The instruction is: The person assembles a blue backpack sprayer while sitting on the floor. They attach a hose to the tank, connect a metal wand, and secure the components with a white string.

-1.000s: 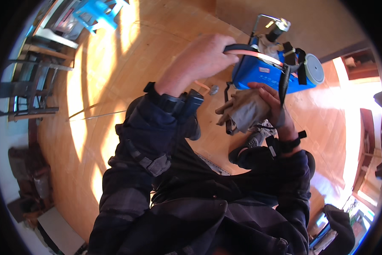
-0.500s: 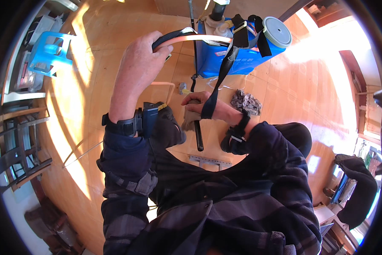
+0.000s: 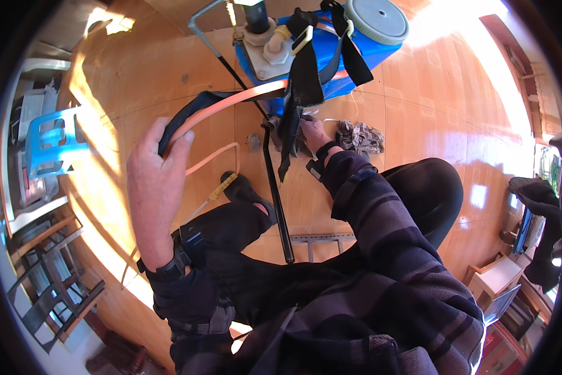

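Observation:
A blue backpack sprayer (image 3: pixel 340 87) with a grey round lid (image 3: pixel 381 20) stands ahead of me, close to my hands. My left hand (image 3: pixel 159 162) is closed around its orange hose (image 3: pixel 231 100) and a black strap (image 3: pixel 193 107), held out to the left. Below the tank, my right hand (image 3: pixel 315 132) is closed on a greyish rag (image 3: pixel 302 149), partly hidden behind a hanging black strap (image 3: pixel 290 134). Beside that hand a black pump lever (image 3: pixel 277 200) slants down toward me. The sprayer's yellow-handled wand (image 3: pixel 221 186) lies by my left foot.
A crumpled patterned cloth (image 3: pixel 360 137) lies on the wooden floor right of my right hand. A blue plastic stool (image 3: pixel 53 140) stands at the left, above a dark chair (image 3: pixel 49 281). Near my lap is a grey metal frame (image 3: pixel 321 239). Dark fabric hangs at the right.
The sprayer appears nearer and further left. My left hand has moved left and down, still holding the hose and strap. My right hand has left the lever and shifted toward the tank's base.

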`<state>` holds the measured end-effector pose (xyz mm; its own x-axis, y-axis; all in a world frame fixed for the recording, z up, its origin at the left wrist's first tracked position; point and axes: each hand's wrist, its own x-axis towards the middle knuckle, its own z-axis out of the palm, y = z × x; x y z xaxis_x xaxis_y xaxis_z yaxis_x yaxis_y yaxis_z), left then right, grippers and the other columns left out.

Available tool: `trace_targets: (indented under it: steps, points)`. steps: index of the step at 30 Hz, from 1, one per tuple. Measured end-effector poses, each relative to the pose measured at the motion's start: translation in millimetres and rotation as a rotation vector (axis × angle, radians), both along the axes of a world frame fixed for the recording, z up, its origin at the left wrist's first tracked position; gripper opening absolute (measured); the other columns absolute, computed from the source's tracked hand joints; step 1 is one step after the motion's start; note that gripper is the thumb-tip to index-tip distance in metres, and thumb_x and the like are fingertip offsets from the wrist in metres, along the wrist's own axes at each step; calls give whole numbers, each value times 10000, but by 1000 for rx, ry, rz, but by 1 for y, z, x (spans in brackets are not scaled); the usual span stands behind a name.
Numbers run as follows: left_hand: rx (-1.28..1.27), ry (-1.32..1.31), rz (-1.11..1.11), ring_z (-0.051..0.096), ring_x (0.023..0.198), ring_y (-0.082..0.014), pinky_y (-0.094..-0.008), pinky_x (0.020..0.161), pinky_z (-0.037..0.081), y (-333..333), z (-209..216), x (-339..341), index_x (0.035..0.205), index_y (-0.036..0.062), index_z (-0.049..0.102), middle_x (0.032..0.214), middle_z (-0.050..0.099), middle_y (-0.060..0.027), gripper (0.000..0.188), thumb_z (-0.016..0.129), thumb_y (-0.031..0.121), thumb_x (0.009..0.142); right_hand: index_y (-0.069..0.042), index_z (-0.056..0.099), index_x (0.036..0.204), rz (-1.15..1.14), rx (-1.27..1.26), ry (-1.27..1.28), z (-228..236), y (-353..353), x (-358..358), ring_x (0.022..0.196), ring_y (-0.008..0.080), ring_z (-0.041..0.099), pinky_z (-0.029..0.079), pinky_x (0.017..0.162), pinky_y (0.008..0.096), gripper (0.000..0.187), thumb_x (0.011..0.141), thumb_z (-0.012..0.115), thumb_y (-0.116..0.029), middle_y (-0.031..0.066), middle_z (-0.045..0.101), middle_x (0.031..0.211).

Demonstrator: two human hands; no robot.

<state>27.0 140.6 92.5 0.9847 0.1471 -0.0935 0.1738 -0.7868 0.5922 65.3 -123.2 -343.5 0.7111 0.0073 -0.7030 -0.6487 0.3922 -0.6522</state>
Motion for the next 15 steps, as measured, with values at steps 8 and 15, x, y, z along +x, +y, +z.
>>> trace_targets:
  steps: [8, 15]
  points:
    - [10, 8, 36, 495, 812, -161, -302, 769, 461, -11, -4, 5, 1111, -31, 637, 851, 579, -92, 270, 706, 211, 1013, 68, 630, 1199, -258, -7, 2, -35, -35, 38, 777, 224, 672, 524, 652, 356, 245, 970, 583, -6, 115, 670, 929]
    - [2, 54, 17, 521, 854, -158, -297, 818, 454, -7, -11, 8, 1122, -36, 654, 883, 600, -71, 264, 704, 203, 1022, 21, 553, 1231, -841, -95, -243, -45, -150, 75, 729, 231, 702, 589, 666, 353, 332, 903, 600, 44, 108, 689, 899]
